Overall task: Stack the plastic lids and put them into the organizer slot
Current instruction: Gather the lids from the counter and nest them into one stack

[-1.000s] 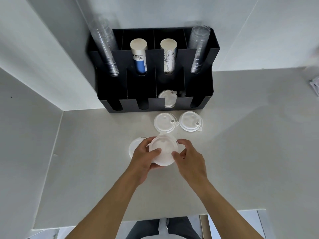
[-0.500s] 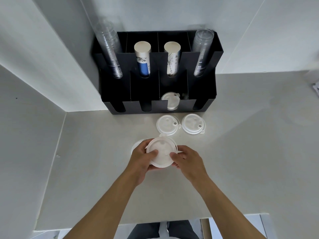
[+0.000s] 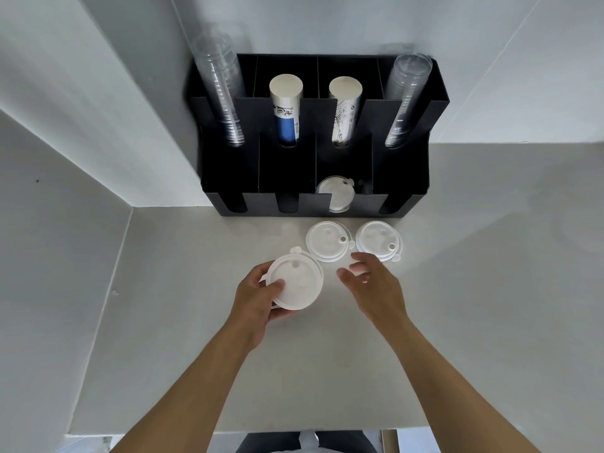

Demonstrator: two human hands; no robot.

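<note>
My left hand [image 3: 258, 305] grips a small stack of white plastic lids [image 3: 297, 282] just above the counter. My right hand [image 3: 372, 286] hovers to the right of that stack, fingers apart, holding nothing, close to two more white lids lying flat: one [image 3: 327, 241] in the middle and one [image 3: 379, 238] to its right. The black organizer [image 3: 313, 204] stands against the wall behind them. One of its front slots holds a white lid [image 3: 336, 192].
The organizer's back compartments hold two stacks of clear cups [image 3: 225, 103] [image 3: 405, 103] and two stacks of paper cups [image 3: 286, 109] [image 3: 344, 109]. A white wall corner [image 3: 98, 132] juts out on the left. The counter's near edge [image 3: 294, 429] lies below my arms.
My right hand has let go of the lid stack and moved right, toward the flat lids. My left hand now holds the stack alone, shifted slightly left.
</note>
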